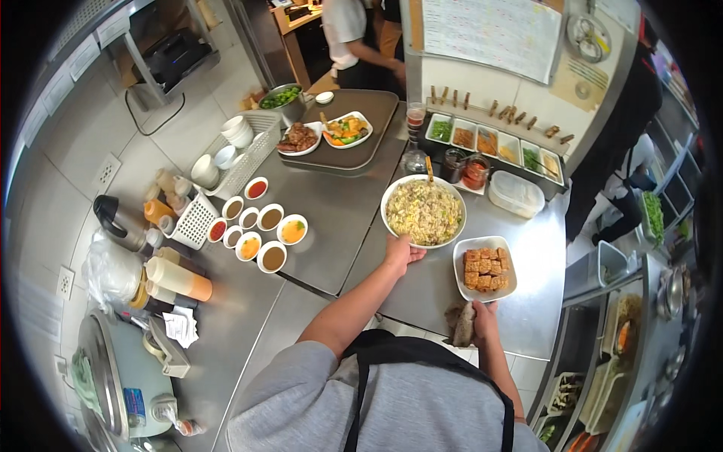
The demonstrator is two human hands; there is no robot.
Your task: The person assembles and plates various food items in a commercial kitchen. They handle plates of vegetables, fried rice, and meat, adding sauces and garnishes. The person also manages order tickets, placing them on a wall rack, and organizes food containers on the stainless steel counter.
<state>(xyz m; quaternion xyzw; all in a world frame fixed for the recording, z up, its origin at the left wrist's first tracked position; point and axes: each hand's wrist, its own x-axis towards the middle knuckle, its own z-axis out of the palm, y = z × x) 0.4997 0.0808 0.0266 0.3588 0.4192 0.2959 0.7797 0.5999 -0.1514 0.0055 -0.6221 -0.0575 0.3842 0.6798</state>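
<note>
My left hand [402, 254] grips the near rim of a round white bowl [386, 217] heaped with fried rice [422, 212]. A wooden clothespin [429, 168] stands clipped at that bowl's far edge. To the right, my right hand [486, 319] holds the near edge of a square white dish [458, 265]. Browned, cube-cut pieces of food [486, 269] sit in rows in it. A crumpled brown cloth [462, 323] hangs beside the right hand's fingers; whether they pinch it too is hard to tell. Both vessels are over the steel counter [531, 305].
A brown tray [367, 161] at the back carries two filled plates. Several small sauce and soup bowls [271, 217] stand at left, near squeeze bottles [181, 277]. Garnish containers [486, 141], sauce jars [476, 172] and a plastic tub [515, 194] line the back right. A person [356, 51] stands beyond.
</note>
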